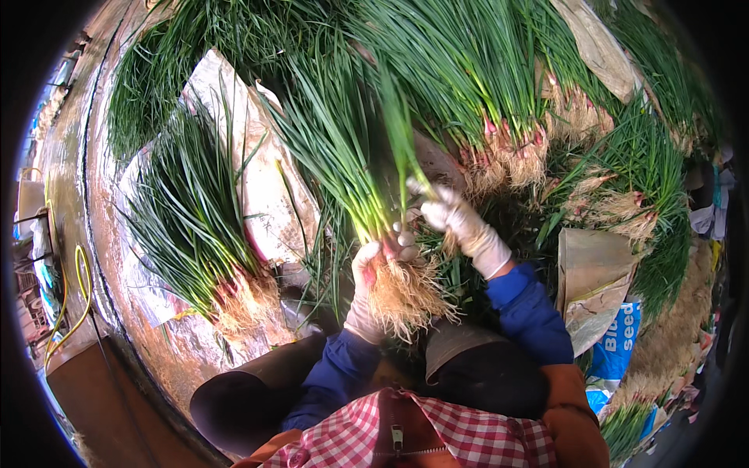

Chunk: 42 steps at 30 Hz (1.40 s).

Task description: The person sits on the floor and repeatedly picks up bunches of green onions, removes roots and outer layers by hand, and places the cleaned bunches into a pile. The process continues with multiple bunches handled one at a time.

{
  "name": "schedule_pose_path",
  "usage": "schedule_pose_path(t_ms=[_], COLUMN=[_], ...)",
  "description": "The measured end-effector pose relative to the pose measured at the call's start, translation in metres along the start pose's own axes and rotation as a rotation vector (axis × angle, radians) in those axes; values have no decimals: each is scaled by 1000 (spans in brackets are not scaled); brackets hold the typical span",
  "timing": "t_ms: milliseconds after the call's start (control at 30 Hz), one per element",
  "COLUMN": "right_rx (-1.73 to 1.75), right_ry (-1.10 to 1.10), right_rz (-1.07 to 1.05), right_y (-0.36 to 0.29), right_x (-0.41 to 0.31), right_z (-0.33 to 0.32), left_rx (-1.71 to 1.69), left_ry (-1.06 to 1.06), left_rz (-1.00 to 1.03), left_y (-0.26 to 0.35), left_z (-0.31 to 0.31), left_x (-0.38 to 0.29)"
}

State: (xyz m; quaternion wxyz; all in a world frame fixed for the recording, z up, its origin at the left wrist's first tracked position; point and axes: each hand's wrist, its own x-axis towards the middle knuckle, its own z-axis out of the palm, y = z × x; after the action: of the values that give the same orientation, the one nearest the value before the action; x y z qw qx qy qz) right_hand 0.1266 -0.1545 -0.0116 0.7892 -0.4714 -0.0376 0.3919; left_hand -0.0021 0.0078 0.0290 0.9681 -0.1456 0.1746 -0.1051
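A thick bunch of green onions (pixel 364 213) stands tilted in front of me, leaves pointing away. My left hand (pixel 364 286), in a pale glove, is wrapped around its base just above the tangled straw-coloured roots (pixel 404 295). To the right, my gloved right hand (pixel 459 225) grips a small clump of onion stalks (pixel 402 137), blurred by motion. Those stalks rise beside the larger bunch, and their roots are partly hidden by the hand. Another bunch of green onions (pixel 199 228) lies at the left, roots towards me.
A dirty white sack (pixel 263 175) lies under and behind the left bunch. Large piles of green onions (pixel 468 70) cover the far side, with loose ones (pixel 638 158) at the right. Near my right elbow are a folded sack (pixel 594 269) and a blue printed bag (pixel 614 345). A yellow hose (pixel 85 281) hangs far left.
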Motion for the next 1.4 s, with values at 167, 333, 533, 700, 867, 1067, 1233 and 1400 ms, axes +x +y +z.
schedule_pose_path(t_ms=[167,333,533,700,867,1067,1233,1400], right_rx=[-25,-1271,-1234,-1934,-1682,-1054,-953,-145], right_ry=[-148,256,1115,1577,1148,177,-33,752], right_rz=[-48,-197,-331,-48,-276,-388,-308,-234], right_y=[13,-8,-164,-296,-201,-16,45,-73], right_x=[0,-5,-139,-326,-167,51,103,66], right_z=[32,22,-117,-226,-138,37,33,-44], left_rx=[173,196,58,-102,-120,-177,-318,-207], left_ry=[-50,-19,-87,-147,-204,-451,-549,-469], left_rz=[133,145,152,113,30,-210,-150,-100], left_y=[-7,9,23,9,13,16,22,27], left_z=[6,-5,2,12,30,-14,-37,-23], left_x=[4,-1,-15,-5,-23,-1,0,-9])
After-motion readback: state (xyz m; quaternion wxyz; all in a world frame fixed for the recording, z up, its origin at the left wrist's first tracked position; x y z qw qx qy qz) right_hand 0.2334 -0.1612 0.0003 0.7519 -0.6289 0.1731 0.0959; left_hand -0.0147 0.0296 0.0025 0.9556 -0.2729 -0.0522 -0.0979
